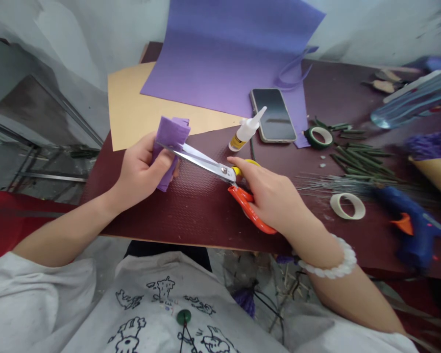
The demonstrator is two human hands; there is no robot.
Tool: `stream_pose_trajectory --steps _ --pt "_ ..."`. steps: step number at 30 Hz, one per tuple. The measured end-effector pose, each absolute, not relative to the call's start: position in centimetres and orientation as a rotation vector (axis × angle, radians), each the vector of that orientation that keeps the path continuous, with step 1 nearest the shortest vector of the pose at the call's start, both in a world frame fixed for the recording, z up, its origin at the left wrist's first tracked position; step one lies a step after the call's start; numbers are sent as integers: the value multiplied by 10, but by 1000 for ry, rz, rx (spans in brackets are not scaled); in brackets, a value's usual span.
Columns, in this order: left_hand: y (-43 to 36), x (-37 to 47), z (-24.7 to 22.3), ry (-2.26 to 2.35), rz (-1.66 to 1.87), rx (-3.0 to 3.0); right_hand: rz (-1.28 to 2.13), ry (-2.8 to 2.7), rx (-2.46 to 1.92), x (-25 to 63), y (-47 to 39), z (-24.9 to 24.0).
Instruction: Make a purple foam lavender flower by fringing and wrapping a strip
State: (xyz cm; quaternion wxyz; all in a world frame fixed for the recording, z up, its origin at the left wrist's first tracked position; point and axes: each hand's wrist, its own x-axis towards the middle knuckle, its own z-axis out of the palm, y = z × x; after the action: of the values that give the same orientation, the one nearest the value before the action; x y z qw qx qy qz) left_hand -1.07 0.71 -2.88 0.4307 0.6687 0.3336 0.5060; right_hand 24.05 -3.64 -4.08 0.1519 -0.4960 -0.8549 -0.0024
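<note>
A folded stack of purple paper [172, 133] is pinched upright between the thumb and fingers of my left hand [141, 164]. My right hand [274, 196] grips the scissors [206, 165], which have one red and one yellow handle. Their blades are slightly parted and reach left to the purple stack, just above my left thumb. How far the lower part of the stack extends behind my fingers is hidden. Beyond the scissors, a small white glue bottle [244, 133] stands on the dark red table [191, 215].
Behind lie a large purple sheet [224, 54], tan paper [132, 108] and a phone [274, 115]. Rightward are green tape [319, 137], green stems [363, 159], thin wires [319, 184], a white tape roll [347, 206], a blue glue gun [419, 230] and a clear bottle [411, 105].
</note>
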Motion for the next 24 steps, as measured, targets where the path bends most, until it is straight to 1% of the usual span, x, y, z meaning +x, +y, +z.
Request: stream_pose_trajectory --steps 11,21,24 --pt "6 -12 -26 806 1257 1768 -64 -2432 -1446 238 -35 -41" --pt "2 -8 -23 896 1224 1737 -166 -2398 -1472 237 -34 -44" --pt "2 -8 -23 853 1208 1699 -176 -2383 -1449 237 -33 -44"
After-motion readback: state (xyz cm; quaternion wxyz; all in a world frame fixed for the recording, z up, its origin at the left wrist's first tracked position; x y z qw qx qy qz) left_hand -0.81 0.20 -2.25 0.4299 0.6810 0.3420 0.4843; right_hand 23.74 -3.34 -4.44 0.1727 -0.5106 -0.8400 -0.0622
